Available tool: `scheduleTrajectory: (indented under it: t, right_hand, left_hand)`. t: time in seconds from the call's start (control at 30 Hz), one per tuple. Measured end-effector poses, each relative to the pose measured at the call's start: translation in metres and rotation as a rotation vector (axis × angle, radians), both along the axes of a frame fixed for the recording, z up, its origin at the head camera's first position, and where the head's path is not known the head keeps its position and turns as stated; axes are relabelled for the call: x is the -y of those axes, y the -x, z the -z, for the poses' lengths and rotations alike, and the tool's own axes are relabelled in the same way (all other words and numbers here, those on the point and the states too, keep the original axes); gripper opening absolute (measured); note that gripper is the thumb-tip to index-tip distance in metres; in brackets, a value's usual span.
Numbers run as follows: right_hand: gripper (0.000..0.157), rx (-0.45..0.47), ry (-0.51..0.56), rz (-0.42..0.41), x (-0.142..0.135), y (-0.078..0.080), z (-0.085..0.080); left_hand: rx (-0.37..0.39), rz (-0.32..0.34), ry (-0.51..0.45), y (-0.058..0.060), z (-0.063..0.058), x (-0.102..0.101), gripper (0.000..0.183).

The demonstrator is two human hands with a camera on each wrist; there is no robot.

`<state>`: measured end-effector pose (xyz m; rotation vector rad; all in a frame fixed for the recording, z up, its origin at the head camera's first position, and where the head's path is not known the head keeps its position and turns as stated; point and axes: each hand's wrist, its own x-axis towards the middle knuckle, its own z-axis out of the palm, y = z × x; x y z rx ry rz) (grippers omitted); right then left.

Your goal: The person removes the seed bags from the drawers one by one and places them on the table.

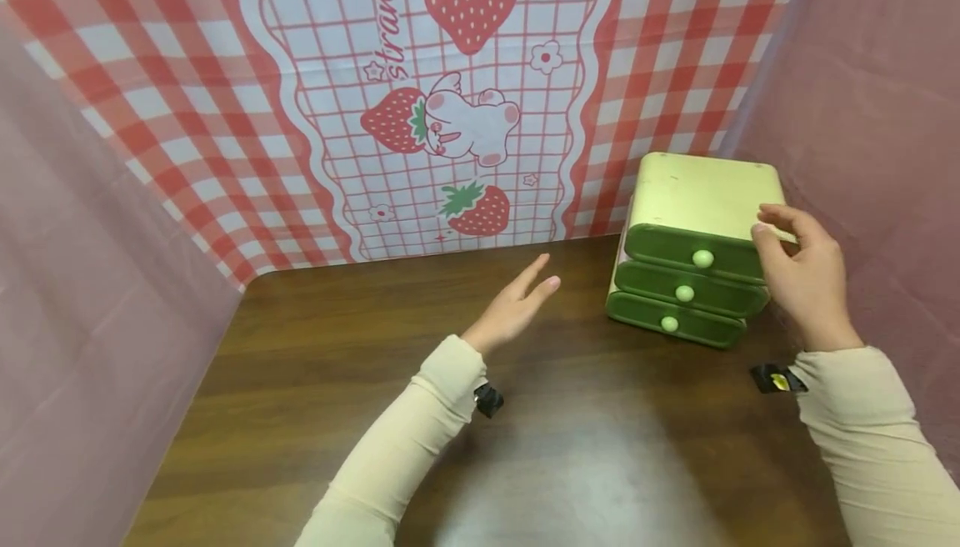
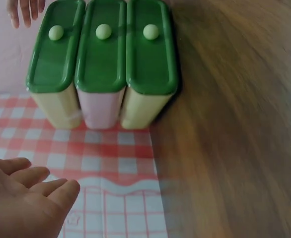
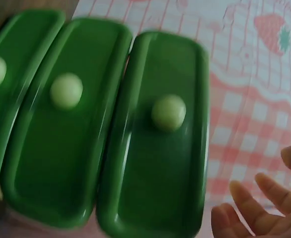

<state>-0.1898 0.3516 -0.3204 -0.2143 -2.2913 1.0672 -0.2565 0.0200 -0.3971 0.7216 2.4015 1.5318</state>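
A small three-drawer chest [image 1: 708, 193] stands at the back right of the table, with a pale yellow body, green drawer fronts and round light-green knobs. All its drawers look pushed in. My right hand [image 1: 810, 276] is by the chest's upper right front corner, fingers loosely bent with a gap to the thumb; nothing is held. In the right wrist view the top drawer front [image 3: 155, 163] fills the middle, apart from the fingers [image 3: 254, 203]. To the chest's left, my left hand [image 1: 513, 309] hovers over the table, fingers extended and holding nothing.
The brown wooden table [image 1: 315, 397] spreads in front. Behind it hangs a red-and-white checked cloth [image 1: 315, 113] with strawberry prints. Pink drapes [image 1: 892, 113] close off both sides, the right one near the chest and my right hand.
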Motion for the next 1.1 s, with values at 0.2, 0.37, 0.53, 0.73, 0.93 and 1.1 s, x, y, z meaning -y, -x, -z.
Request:
scheduleTrajectory:
  t: [0.2, 0.37, 0.53, 0.73, 0.93, 1.1]
  right_hand:
    - [0.053, 0.11, 0.001, 0.068, -0.022, 0.002, 0.005]
    - [0.064, 0.243, 0.017, 0.0, -0.037, 0.007, 0.013]
    - [0.069, 0.32, 0.064, -0.025, -0.045, 0.008, 0.021]
    - [0.074, 0.346, 0.183, -0.045, -0.049, 0.009, 0.028]
    - [0.078, 0.325, 0.3, -0.051, -0.051, 0.011, 0.033]
    - [0.078, 0.319, 0.323, -0.037, -0.051, 0.012, 0.036]
  left_hand:
    - [-0.002, 0.048, -0.034, 0.009, -0.003, -0.026, 0.067]
    - [0.025, 0.078, -0.068, 0.013, -0.009, -0.049, 0.068]
    - [0.052, 0.102, -0.098, 0.014, -0.014, -0.072, 0.069]
    - [0.155, 0.113, -0.166, 0.013, -0.012, -0.092, 0.067]
    - [0.19, 0.116, -0.215, 0.012, -0.014, -0.105, 0.067]
    - [0.173, 0.111, -0.182, 0.012, -0.015, -0.111, 0.069]
